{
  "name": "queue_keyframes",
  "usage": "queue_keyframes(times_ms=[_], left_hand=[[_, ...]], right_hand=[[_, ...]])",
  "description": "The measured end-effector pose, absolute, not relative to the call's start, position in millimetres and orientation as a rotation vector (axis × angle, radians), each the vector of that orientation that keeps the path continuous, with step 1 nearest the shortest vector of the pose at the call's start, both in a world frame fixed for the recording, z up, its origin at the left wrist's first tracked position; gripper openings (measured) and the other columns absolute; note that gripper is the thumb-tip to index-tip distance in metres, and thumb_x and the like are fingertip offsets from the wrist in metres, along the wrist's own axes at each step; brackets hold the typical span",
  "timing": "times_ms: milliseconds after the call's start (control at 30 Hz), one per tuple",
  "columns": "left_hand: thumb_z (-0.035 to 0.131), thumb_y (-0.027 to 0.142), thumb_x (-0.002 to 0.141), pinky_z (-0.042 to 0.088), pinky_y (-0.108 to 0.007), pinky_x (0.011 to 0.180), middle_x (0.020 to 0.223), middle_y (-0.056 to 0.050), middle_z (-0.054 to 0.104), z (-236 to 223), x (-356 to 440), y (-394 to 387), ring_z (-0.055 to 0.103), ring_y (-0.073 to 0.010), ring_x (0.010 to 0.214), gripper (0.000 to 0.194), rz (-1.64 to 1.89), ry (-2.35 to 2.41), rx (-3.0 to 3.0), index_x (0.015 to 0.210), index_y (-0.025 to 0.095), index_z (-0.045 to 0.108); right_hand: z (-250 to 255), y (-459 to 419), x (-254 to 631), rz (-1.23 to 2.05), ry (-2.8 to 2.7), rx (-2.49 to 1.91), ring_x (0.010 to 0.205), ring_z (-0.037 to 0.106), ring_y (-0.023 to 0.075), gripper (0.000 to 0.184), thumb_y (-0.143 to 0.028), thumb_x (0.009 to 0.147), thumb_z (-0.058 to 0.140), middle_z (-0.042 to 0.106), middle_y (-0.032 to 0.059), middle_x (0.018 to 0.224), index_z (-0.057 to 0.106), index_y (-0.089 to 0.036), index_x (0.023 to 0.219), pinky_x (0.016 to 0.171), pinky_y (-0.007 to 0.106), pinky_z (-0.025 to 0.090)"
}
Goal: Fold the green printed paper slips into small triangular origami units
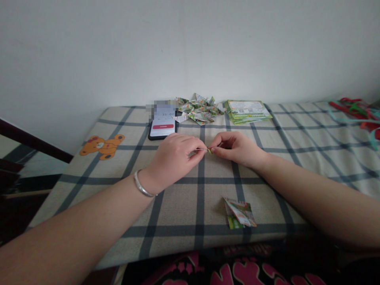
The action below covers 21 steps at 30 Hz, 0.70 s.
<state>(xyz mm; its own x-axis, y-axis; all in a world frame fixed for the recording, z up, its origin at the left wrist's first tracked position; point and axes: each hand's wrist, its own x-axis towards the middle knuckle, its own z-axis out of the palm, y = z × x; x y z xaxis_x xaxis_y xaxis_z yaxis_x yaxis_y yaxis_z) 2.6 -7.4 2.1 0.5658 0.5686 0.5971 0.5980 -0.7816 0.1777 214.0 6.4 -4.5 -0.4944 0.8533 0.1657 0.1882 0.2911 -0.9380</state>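
Observation:
My left hand (179, 156), with a silver bangle at the wrist, pinches one end of a small piece of folded paper (209, 150). From the other side, the fingertips of my right hand (234, 147) pinch the same paper. Only a thin green and white edge of it shows; the fingers hide the rest. Nearer the table's front edge lies a folded printed paper (240, 213) with creased flaps, apart from both hands. Beyond my hands sits a pile of folded paper pieces (200, 109) in green and white print.
A phone (162, 124) with a lit screen lies left of the pile. A stack of green printed sheets (248, 111) is to its right. An orange bear cutout (102, 146) rests at the left on the checked tablecloth (175, 221). Red and teal items (353, 109) lie far right.

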Motion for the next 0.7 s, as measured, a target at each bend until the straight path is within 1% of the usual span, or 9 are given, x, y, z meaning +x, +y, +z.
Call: queue_keyframes(times_ms=[200, 300, 467, 567, 633, 700], left_hand=[[0.064, 0.016, 0.085, 0.044, -0.031, 0.072, 0.077, 0.001, 0.07, 2.0, 2.7, -8.2, 0.064, -0.0171, 0.076, 0.006, -1.08, -1.047, -2.774, 0.08, 0.018, 0.065], [0.063, 0.016, 0.086, 0.043, -0.03, 0.071, 0.077, 0.002, 0.07, 2.6, 4.7, -8.8, 0.063, -0.0161, 0.074, 0.006, -1.098, -1.081, -2.797, 0.08, 0.019, 0.065], [0.062, 0.017, 0.087, 0.043, -0.03, 0.072, 0.079, 0.002, 0.07, 2.4, 6.5, -8.9, 0.063, -0.0152, 0.076, 0.005, -1.093, -1.1, -2.824, 0.083, 0.019, 0.065], [0.062, 0.021, 0.088, 0.042, -0.034, 0.076, 0.08, 0.001, 0.07, 4.3, 6.5, -10.7, 0.062, -0.0173, 0.081, 0.006, -1.045, -1.09, -2.77, 0.083, 0.02, 0.066], [0.061, 0.023, 0.088, 0.04, -0.038, 0.082, 0.083, 0.0, 0.072, 6.7, 6.9, -12.7, 0.061, -0.0203, 0.089, 0.008, -1.013, -1.105, -2.695, 0.083, 0.022, 0.067], [0.059, 0.021, 0.088, 0.038, -0.041, 0.086, 0.082, 0.0, 0.072, 9.0, 7.8, -14.6, 0.061, -0.0211, 0.092, 0.011, -1.0, -1.087, -2.659, 0.08, 0.023, 0.067]], right_hand=[[-2.9, -0.6, 208.5, 1.082, -1.864, -0.964, 0.057, 0.053, 0.0082, 0.007, -0.023, 0.075, 0.067, 0.062, -0.0027, 0.066, 0.062, -0.017, 0.074, 0.053, 0.022, 0.042], [-1.9, -4.4, 206.0, 0.916, -1.905, -0.984, 0.059, 0.053, 0.0086, 0.003, -0.017, 0.075, 0.064, 0.062, -0.0025, 0.067, 0.061, -0.018, 0.073, 0.056, 0.022, 0.043], [0.6, -8.9, 204.5, 0.596, -2.024, -0.949, 0.064, 0.054, 0.0099, 0.008, -0.012, 0.073, 0.061, 0.061, -0.002, 0.069, 0.058, -0.019, 0.07, 0.06, 0.023, 0.043], [2.1, -10.7, 204.2, 0.478, -2.082, -0.941, 0.065, 0.053, 0.0105, 0.01, -0.011, 0.073, 0.06, 0.058, -0.0018, 0.069, 0.056, -0.019, 0.069, 0.06, 0.023, 0.042], [2.3, -11.4, 203.9, 0.472, -2.102, -0.944, 0.065, 0.053, 0.0108, 0.01, -0.011, 0.073, 0.059, 0.057, -0.0017, 0.07, 0.055, -0.02, 0.07, 0.06, 0.024, 0.042], [2.0, -11.5, 203.4, 0.483, -2.117, -0.948, 0.066, 0.053, 0.0111, 0.01, -0.012, 0.073, 0.058, 0.057, -0.0015, 0.071, 0.054, -0.02, 0.07, 0.06, 0.024, 0.041]])
